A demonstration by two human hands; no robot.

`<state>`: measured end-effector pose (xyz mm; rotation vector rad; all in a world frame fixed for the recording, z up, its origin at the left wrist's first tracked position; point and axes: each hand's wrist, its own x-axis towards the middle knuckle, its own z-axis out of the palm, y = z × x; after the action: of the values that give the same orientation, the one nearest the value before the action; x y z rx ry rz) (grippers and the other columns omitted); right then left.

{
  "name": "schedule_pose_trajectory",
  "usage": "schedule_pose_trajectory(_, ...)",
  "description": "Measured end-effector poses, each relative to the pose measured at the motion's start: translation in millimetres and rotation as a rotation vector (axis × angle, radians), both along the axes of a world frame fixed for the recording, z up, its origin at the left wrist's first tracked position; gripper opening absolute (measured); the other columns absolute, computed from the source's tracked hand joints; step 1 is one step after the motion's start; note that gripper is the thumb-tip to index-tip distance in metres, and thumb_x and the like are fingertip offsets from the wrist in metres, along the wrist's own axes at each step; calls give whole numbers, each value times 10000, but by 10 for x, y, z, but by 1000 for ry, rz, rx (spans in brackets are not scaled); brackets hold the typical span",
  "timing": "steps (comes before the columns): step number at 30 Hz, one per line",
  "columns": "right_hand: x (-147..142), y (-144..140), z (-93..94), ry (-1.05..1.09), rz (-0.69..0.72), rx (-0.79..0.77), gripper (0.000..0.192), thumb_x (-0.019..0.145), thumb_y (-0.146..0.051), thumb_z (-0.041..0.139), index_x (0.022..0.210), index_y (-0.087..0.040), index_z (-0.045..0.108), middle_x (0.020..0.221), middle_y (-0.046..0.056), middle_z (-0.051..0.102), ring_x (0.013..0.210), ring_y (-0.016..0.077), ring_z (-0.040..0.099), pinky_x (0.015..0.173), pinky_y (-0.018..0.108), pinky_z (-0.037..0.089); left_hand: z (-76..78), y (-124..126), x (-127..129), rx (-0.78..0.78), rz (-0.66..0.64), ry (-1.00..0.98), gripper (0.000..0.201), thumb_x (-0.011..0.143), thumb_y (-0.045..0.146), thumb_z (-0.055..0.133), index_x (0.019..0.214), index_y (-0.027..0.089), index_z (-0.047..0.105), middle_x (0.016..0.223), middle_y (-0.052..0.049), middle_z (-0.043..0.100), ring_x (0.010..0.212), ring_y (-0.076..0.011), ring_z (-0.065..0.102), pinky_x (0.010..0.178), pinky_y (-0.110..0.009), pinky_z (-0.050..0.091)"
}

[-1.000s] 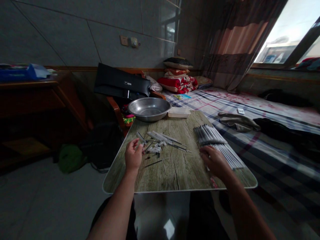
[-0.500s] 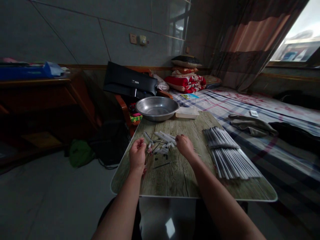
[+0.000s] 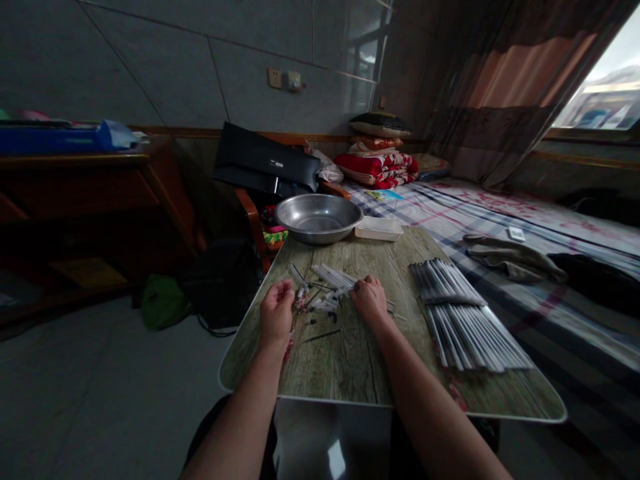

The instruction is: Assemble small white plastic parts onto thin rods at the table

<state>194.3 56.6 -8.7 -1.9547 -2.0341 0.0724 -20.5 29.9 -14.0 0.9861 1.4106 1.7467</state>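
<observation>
Fingers curled at the small parts pile (image 3: 324, 293).
I saw left hand (image 3: 277, 315) loosely curled beside it, right hand (image 3: 369, 300) curled on its right edge; grip unclear.

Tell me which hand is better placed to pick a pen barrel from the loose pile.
Right. The right hand already rests on the loose pile of pen parts; the left hand sits beside its left edge.

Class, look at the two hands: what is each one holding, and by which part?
It cannot be told: the left hand and right hand rest curled among the small pen parts.
</observation>
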Motion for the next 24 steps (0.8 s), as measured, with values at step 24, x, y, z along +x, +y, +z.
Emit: schedule_pose_trajectory(24, -259, -220, 112, 305, 289, 218, 209, 895, -274, 505, 945, -180, 684, 966, 90, 622, 961, 217, 541, 874, 299, 399, 118, -95, 216, -84, -329, -410, 345, 698, 460, 694, 844, 175, 564, 750, 5, 642, 663, -121, 607, 630, -254, 488)
